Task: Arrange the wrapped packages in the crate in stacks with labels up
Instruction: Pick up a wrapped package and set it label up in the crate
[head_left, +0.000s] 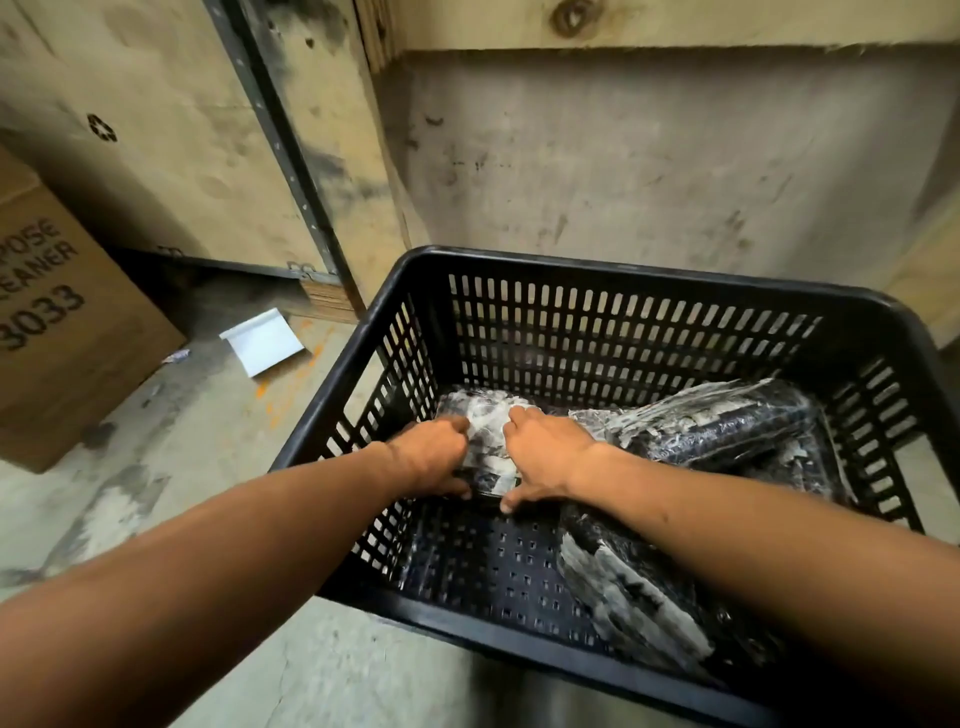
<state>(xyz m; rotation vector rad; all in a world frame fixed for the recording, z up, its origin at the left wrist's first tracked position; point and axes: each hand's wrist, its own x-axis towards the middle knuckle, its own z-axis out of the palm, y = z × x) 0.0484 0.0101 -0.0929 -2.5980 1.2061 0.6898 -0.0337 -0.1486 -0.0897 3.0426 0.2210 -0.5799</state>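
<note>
In far-left corner of black slotted crate (597, 270): wrapped package (485, 423), dark, crinkled clear film, white patches. Left hand (431, 457), right hand (545, 452) clamp its sides. Two more packages (727, 421) lie askew at right.

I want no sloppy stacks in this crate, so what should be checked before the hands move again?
1. Both hands on one package: ok; left hand and right hand flank the package at the far left of the crate.
2. Its label up: cannot tell; the wrap glares.
3. It lies flat: cannot tell.
4. Bare floor nearby for a stack: ok, near left.
5. Other packages stacked neatly: not ok; they lie tilted and overlapping on the right.
</note>
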